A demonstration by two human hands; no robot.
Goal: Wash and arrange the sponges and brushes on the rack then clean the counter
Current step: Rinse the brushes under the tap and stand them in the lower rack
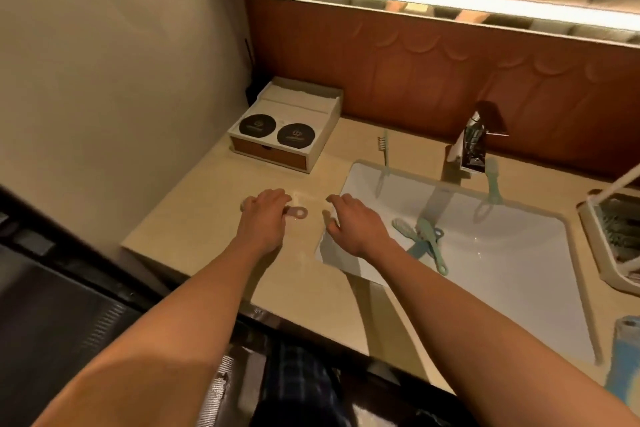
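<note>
Nearest: two bare forearms reaching over the surface (194, 236) edge. Left hand (265, 218) down on the surface, left of the sink (502, 270), fingers curled over a pale brush (299, 212), ring end poking out toward the right hand (355, 224). Right hand just beside, over the sink's left rim, fingers loosely spread, holding nothing.

Step in hand, by judgement: picking up the pale brush for washing.
- Pinch the handle near its middle, not by the ring end alone.
- Lift clear of the surface before moving across the rim.
- Carry it under the tap (471, 149) rather than dropping it among the green brushes (427, 241) lying crossed in the sink.
- Keep the free right hand for the tap lever, then for rubbing the bristles.
- Rack (590, 239) well apart at far right: rinse first, rack after.

Writing: two black discs (258, 125) on the box (270, 152) at back left, each with a pale logo, too small to read. Nothing else legible.
</note>
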